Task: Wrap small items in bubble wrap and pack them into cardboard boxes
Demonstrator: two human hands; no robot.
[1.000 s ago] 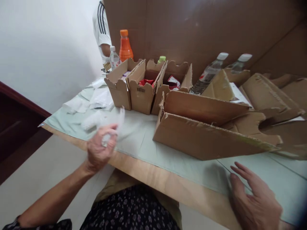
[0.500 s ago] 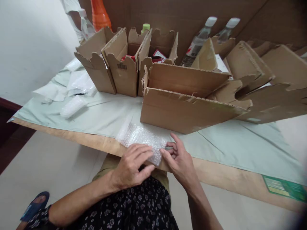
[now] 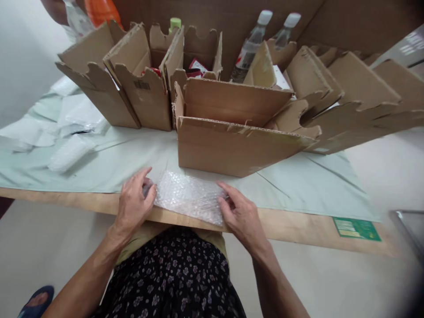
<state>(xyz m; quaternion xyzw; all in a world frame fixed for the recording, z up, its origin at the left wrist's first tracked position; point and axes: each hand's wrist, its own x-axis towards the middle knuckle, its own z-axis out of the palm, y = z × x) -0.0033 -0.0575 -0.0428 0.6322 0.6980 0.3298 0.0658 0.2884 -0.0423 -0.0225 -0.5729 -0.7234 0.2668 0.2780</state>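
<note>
A clear strip of bubble wrap [image 3: 188, 196] lies flat along the front edge of the table, right before my body. My left hand [image 3: 134, 201] holds its left end, thumb and fingers closed around the edge. At the opposite end, my right hand [image 3: 243, 214] grips the right edge between thumb and fingers. Just behind the wrap stands a long open cardboard box [image 3: 238, 150].
Several open cardboard boxes [image 3: 139, 95] line the back, some with red items inside. Bottles with white caps [image 3: 250, 48] stand behind. Wrapped packets [image 3: 71, 152] lie at left on the pale green cloth [image 3: 115, 163]. A green card [image 3: 356, 229] is at the front right edge.
My left hand has moved left from over the wrap to its left end. The wrap now lies straighter between both hands. The view has shifted to the right.
</note>
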